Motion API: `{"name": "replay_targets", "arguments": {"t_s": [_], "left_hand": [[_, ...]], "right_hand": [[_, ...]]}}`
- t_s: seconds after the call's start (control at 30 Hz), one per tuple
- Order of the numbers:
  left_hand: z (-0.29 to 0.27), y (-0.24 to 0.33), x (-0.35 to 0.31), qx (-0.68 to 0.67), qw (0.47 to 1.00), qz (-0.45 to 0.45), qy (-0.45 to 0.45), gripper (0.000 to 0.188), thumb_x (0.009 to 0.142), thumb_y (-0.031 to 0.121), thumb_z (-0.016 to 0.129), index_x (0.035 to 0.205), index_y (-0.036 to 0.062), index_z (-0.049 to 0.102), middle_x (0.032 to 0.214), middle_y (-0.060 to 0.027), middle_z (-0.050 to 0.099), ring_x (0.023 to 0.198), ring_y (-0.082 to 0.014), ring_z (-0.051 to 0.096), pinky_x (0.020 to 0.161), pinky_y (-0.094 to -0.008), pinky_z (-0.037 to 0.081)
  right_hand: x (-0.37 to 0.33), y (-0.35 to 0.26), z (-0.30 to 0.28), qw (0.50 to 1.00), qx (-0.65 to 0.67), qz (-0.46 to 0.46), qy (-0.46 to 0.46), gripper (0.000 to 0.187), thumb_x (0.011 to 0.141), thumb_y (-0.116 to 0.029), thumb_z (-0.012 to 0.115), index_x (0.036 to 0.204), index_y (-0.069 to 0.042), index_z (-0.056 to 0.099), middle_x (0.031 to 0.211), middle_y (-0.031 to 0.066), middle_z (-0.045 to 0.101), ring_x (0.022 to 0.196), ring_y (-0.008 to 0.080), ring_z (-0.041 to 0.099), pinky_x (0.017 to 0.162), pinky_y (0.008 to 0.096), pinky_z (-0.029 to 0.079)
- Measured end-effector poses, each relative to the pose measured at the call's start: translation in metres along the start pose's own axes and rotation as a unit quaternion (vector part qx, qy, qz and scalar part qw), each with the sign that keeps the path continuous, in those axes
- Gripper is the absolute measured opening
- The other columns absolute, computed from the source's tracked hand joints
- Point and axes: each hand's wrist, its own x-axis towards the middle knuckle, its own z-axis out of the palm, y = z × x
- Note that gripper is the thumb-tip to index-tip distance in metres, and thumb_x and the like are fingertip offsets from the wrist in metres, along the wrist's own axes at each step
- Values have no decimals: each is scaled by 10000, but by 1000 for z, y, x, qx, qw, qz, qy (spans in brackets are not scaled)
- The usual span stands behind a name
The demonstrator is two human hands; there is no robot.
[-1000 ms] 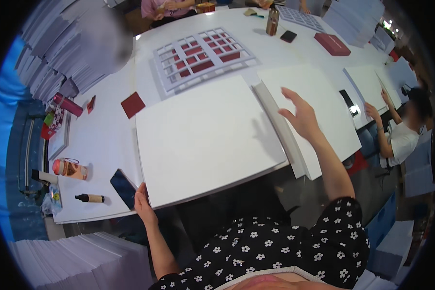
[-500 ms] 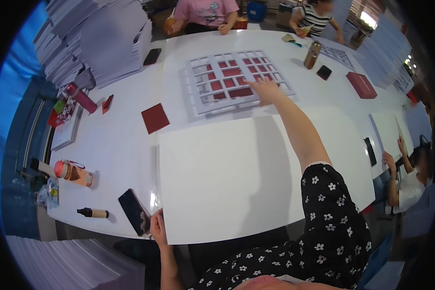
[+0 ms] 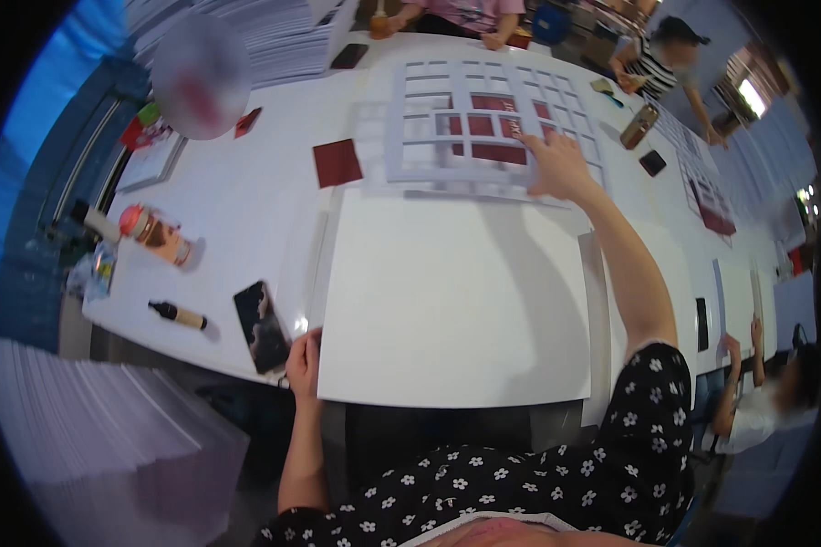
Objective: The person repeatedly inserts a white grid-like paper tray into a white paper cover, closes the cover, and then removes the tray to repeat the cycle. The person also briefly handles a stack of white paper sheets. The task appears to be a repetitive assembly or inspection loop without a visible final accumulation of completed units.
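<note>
A large white board [image 3: 456,301] lies in front of me at the near table edge. My left hand [image 3: 304,363] is closed on its left edge near the front corner, the fingertips partly hidden. Beyond the board is a white cut-out grid sheet [image 3: 461,119] with rows of rectangular openings, dark red showing through some of them. My right arm reaches out over the board's right side. My right hand [image 3: 558,166] grips the grid's near edge, fingers on top and thumb at the edge. The grid's front edge looks slightly raised and blurred.
A dark red square card [image 3: 337,163] lies left of the grid. A phone [image 3: 261,326], a dark-capped bottle [image 3: 178,314] and a drink bottle [image 3: 155,235] stand or lie at left. Paper stacks [image 3: 100,438] flank the table. Other people sit at the far and right sides.
The view has shifted, so the table things sit higher in it. Different patches of red show through the grid's openings. My right hand stays at its near edge, my left at the board.
</note>
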Motion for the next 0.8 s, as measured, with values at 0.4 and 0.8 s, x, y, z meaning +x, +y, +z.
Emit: {"name": "replay_targets", "arguments": {"t_s": [0.4,0.8], "left_hand": [[1,-8,0,-92,995,23,-14,296,1052,200,495,1167,-31,640,1025,-79,686,940,-118,618,841,-257,485],[-5,-1,-1,-264,962,-65,-14,473,1079,343,405,1235,-63,594,1170,-165,666,1093,-240,637,995,-366,485]], "right_hand": [[-257,-122,-104,980,125,-130,-86,846,599,-363,881,1340,-132,543,1036,175,545,1042,365,501,979,463,377],[-268,-161,-48,984,111,-129,-59,902,614,-455,874,1370,-106,526,1115,183,567,1085,369,517,1025,495,351]]}}
